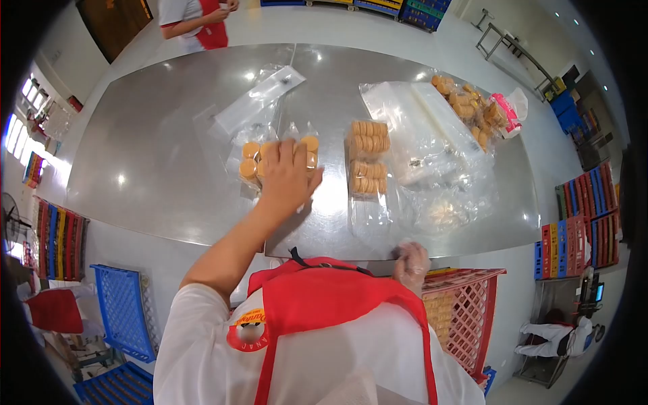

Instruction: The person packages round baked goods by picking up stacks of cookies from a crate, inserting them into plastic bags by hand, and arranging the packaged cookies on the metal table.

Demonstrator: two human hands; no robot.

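Observation:
My left hand is bare and lies over clear packs of round biscuits on the steel table, its fingers spread across their tops and the thumb apart on the right. It hides part of the packs. My right hand, in a clear glove, is at the table's front edge with its fingers curled; whether anything is in them is hidden. Between the hands and farther back, stacked biscuits in a clear bag lie on the table, the bag's loose end toward me.
Flat plastic bags lie at the right, more at the back left. Behind them are heaped biscuits and a pink-and-white packet. A red crate with biscuit packs stands beside me. Another person stands across the steel table.

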